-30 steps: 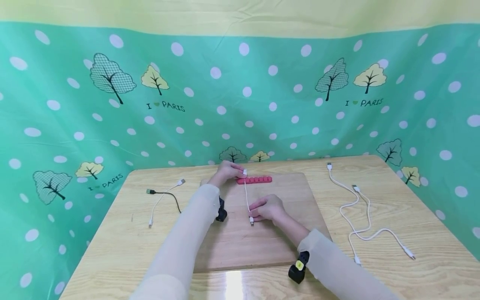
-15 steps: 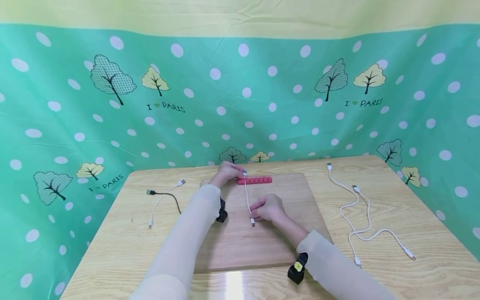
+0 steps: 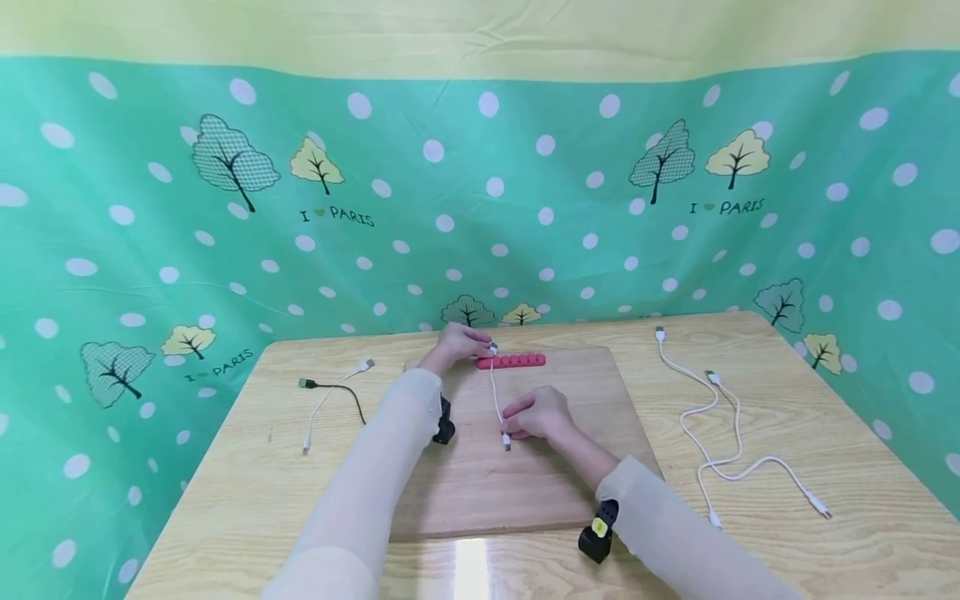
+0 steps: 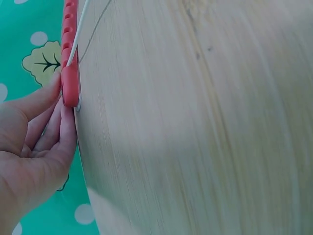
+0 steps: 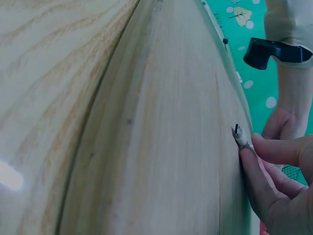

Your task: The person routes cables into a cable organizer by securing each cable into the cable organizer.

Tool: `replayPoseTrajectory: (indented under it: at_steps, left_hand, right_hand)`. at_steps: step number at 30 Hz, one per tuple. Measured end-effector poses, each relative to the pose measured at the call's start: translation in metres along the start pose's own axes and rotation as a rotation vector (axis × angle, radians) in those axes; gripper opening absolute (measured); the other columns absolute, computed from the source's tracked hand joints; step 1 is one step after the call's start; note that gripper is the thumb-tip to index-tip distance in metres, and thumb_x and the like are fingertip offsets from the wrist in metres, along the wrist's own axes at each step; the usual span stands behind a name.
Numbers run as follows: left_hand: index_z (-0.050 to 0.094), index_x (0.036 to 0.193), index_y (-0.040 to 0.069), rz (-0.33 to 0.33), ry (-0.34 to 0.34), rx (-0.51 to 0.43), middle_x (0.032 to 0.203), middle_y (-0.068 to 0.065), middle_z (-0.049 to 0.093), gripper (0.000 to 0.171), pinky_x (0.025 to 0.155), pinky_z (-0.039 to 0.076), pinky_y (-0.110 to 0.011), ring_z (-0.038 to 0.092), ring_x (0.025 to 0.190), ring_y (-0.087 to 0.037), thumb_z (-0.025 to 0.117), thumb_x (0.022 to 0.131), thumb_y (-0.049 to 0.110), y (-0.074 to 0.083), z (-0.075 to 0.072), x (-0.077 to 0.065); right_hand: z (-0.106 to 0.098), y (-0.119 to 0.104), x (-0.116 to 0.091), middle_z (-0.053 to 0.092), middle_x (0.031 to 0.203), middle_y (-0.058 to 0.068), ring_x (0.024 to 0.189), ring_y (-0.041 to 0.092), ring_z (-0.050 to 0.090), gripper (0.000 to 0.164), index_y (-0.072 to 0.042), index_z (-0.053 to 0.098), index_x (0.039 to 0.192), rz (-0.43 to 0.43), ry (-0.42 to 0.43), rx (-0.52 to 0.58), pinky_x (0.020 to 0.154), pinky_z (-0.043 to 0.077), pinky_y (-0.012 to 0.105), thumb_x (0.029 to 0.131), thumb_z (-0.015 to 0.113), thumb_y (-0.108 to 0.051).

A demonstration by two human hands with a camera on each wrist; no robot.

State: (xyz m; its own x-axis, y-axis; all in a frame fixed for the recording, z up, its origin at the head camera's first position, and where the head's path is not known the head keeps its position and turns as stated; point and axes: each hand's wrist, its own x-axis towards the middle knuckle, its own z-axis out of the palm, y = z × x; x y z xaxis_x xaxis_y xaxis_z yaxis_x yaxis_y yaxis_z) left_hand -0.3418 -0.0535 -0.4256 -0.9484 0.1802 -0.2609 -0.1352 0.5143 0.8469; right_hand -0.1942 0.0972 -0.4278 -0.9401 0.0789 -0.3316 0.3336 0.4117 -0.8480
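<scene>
A short white USB cable (image 3: 495,392) runs taut between both hands over a wooden board (image 3: 450,500). At the board's far edge, my left hand (image 3: 459,343) pinches the cable by its far plug, at the left end of a red cable holder (image 3: 517,361) with a row of slots. In the left wrist view, the cable lies across the end slot of the holder, and my thumb and fingers are right at that end. Closer to me, my right hand (image 3: 538,413) pinches the cable just behind its near plug (image 5: 239,134), whose metal tip sticks out past the fingertips.
On the table left of the board lie a white cable (image 3: 322,404) and a black cable (image 3: 348,389), crossing each other. Two longer white cables (image 3: 693,408) lie tangled on the right. A green dotted curtain (image 3: 405,192) hangs behind the table.
The far plug has turned slightly and shows more of its metal end. The near plug has come a little toward me with the right hand. The left hand keeps its place.
</scene>
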Motion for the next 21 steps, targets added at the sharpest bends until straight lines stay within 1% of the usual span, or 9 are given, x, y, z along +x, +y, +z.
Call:
replayPoseTrajectory:
  at_steps: [6, 10, 13, 15, 18, 21]
  left_hand:
    - [0.072, 0.114, 0.008, 0.01, 0.004, 0.025, 0.126, -0.012, 0.069, 0.036, 0.106, 0.052, -0.033, 0.062, 0.121, -0.027, 0.081, 0.079, 0.013, -0.001, -0.002, -0.005]
    - [0.069, 0.119, 0.005, 0.031, -0.009, 0.021, 0.129, -0.014, 0.067, 0.038, 0.101, 0.055, -0.033, 0.065, 0.117, -0.027, 0.077, 0.083, 0.014, -0.002, -0.006, -0.012]
    - [0.064, 0.126, 0.001, 0.047, -0.03, -0.017, 0.13, -0.017, 0.066, 0.039, 0.098, 0.057, -0.033, 0.067, 0.114, -0.029, 0.07, 0.088, 0.01, -0.003, -0.01, -0.019]
    - [0.06, 0.13, -0.001, 0.054, -0.036, -0.039, 0.132, -0.019, 0.064, 0.04, 0.099, 0.057, -0.034, 0.067, 0.115, -0.03, 0.066, 0.091, 0.008, -0.005, -0.015, -0.024]
    - [0.058, 0.132, -0.001, 0.047, -0.027, -0.053, 0.133, -0.019, 0.063, 0.042, 0.101, 0.056, -0.035, 0.065, 0.118, -0.031, 0.065, 0.092, 0.008, -0.007, -0.023, -0.029]
    - [0.058, 0.132, -0.001, 0.021, -0.011, -0.065, 0.134, -0.02, 0.063, 0.042, 0.101, 0.056, -0.035, 0.065, 0.118, -0.031, 0.065, 0.092, 0.009, -0.012, -0.034, -0.03]
  right_hand:
    - [-0.003, 0.001, -0.003, 0.076, 0.09, 0.015, 0.07, 0.015, 0.074, 0.02, 0.001, 0.075, 0.096, 0.008, -0.026, 0.064, 0.068, 0.064, 0.028, 0.077, 0.08, -0.001]
    - [-0.006, 0.003, -0.006, 0.077, 0.094, 0.014, 0.074, 0.012, 0.073, 0.024, -0.001, 0.075, 0.101, -0.004, -0.026, 0.078, 0.074, 0.063, 0.028, 0.077, 0.08, -0.003]
    - [-0.009, 0.004, -0.007, 0.077, 0.096, 0.013, 0.073, 0.009, 0.07, 0.027, -0.002, 0.075, 0.103, -0.011, -0.019, 0.079, 0.075, 0.063, 0.026, 0.077, 0.081, -0.005]
    - [-0.011, 0.004, -0.007, 0.077, 0.098, 0.013, 0.073, 0.008, 0.068, 0.028, -0.003, 0.075, 0.104, -0.012, -0.016, 0.076, 0.074, 0.062, 0.024, 0.077, 0.081, -0.007]
    - [-0.015, 0.002, -0.01, 0.077, 0.1, 0.015, 0.073, 0.009, 0.068, 0.029, -0.002, 0.073, 0.107, -0.014, -0.019, 0.081, 0.073, 0.061, 0.024, 0.079, 0.079, -0.008]
    - [-0.015, 0.0, -0.013, 0.076, 0.103, 0.015, 0.076, 0.011, 0.069, 0.029, -0.003, 0.072, 0.109, -0.01, -0.023, 0.081, 0.074, 0.062, 0.024, 0.081, 0.078, -0.009]
